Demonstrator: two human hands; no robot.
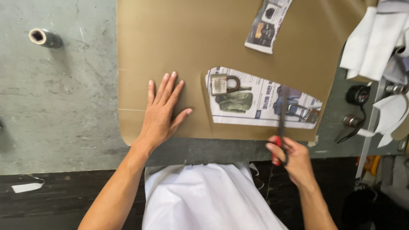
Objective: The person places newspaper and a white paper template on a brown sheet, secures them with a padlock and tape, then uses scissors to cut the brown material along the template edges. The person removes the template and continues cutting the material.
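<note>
A sheet of tan material (170, 38) is being held flat on the grey bench (55, 119) by the left hand (161, 115), which is lying fully open, palm down, fingers spread, gripping nothing, left of centre in the frame. Red-handled scissors (281, 127) are being gripped by the right hand (294, 159) at the lower right, fingers closed through the handles, at the near edge of the sheet. The blades are pointing away from the hand, towards the top of the frame, so their long axis is running nearly upright, crossing the right end of a newspaper pattern (260, 102) that is being weighed down by a padlock (222, 84) at its left end. The pattern is lying directly above the right hand, which is the nearer one; the left hand is resting beside the pattern's left edge. A second newspaper piece (267, 25) is lying at the upper middle
</note>
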